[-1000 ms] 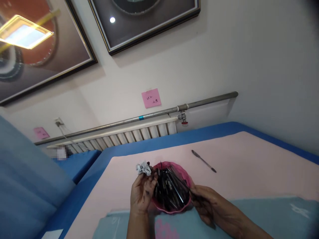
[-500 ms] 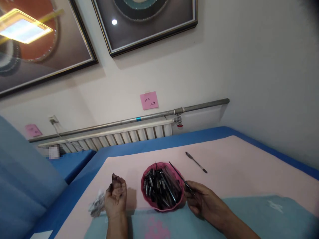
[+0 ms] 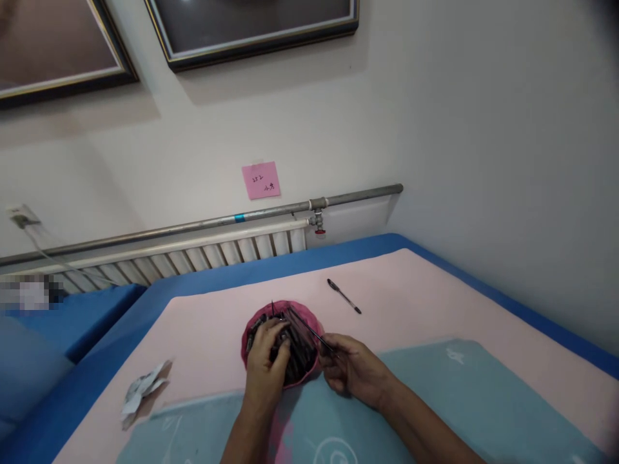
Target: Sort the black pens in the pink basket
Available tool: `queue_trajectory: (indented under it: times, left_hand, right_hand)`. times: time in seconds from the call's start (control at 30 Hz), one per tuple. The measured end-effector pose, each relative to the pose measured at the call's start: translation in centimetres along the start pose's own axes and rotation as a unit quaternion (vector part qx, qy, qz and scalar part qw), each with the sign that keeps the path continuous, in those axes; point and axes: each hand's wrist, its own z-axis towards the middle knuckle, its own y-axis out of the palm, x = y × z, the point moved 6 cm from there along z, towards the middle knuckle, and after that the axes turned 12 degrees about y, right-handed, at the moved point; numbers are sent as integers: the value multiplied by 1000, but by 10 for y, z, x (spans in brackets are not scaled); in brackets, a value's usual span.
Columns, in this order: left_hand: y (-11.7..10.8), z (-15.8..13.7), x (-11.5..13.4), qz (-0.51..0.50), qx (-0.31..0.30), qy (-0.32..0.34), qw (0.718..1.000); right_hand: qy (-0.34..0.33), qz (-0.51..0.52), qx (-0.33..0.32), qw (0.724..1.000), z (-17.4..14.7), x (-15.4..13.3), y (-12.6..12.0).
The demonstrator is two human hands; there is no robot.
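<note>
A pink basket (image 3: pixel 315 316) holds many dark pen caps and clear pen barrels (image 3: pixel 302 335). My left hand (image 3: pixel 265 357) is over the basket's left half, fingers curved down among the pieces and thumb apart from them; the fingertips are partly hidden. In my right hand (image 3: pixel 351 367), at the basket's right edge, a thin black pen refill (image 3: pixel 309 327) is pinched between thumb and fingers. It slants up and left across the basket. Beyond lies a pen (image 3: pixel 344 296) on the pink sheet.
A crumpled white paper (image 3: pixel 142 390) lies at the left. The pink sheet (image 3: pixel 207 335) and a teal cloth (image 3: pixel 416 386) cover the blue-edged table. Behind stand a radiator (image 3: pixel 217 258) and a pipe (image 3: pixel 193 227) along the wall.
My left hand has moved right, from beside the crumpled paper into the basket. My right hand still holds the pen refill by the basket. The camera view has shifted right and down.
</note>
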Motion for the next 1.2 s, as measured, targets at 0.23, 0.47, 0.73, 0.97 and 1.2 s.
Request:
queue_trajectory:
  times: [0.23,0.47,0.73,0.97,1.2]
  left_hand:
    - [8,3,10,-5,-13,31,999]
    - [15,3,7,47,-85,42,994]
    - [20,30,-16,-93,36,-147,984]
    - [29,27,-45,-231,95,-225,942]
    - [-12,30,-51,-263,174,-222,923]
  right_hand:
    - [69,6,-24,997,1,8,1]
    - [74,-57,-25,995,0,9,3]
    - [-296,-470,435,709,-13,-101,-54]
    - [-258,-601,487,579,11,-122,-83]
    - [-190,-650,499,542,12,-122,-95]
